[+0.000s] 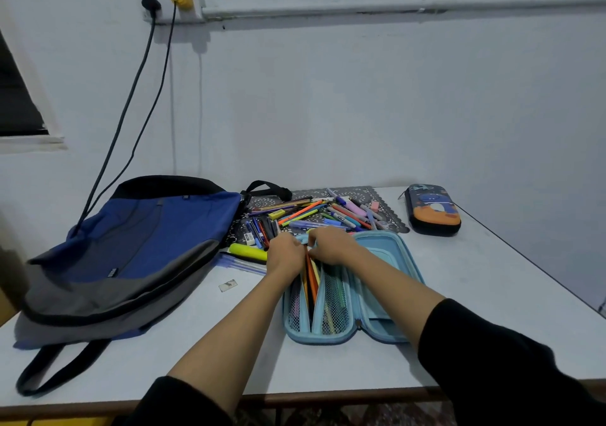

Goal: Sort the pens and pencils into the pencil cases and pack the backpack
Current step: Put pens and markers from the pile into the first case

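Head view. Seems partway through the sorting, nowhere near packing. Done so far: a few pencils (311, 281) slotted into the left half of the blue case (387, 261), with more colours behind its mesh pockets. Left to do: most of the pile (314, 215) on the mat (393, 222) just beyond the case, plus a yellow highlighter (247, 251) and a clear sleeve of pens (242, 263) just left of the case's far end. Then zipping both cases and loading the backpack (147, 245). No telling what sits in the dark case (433, 211), zipped shut and well apart at the far right of the table (492, 294).

Blue case: open flat like a book at the table's near middle. Hard light-blue shell, zip round the rim, mesh pockets on the left half, right half bare. Pencils: long and thin, orange, yellow and dark, lying lengthwise near the spine. Backpack: blue and grey, limp on its side at the left, opening not visible, one strap looping towards the near edge.

Hands: right hand (331, 245) curled round the pencils' far ends. Next to it, left hand (287, 250) with knuckles up and fingers tucked under at the same spot; cannot tell whether gripping anything.
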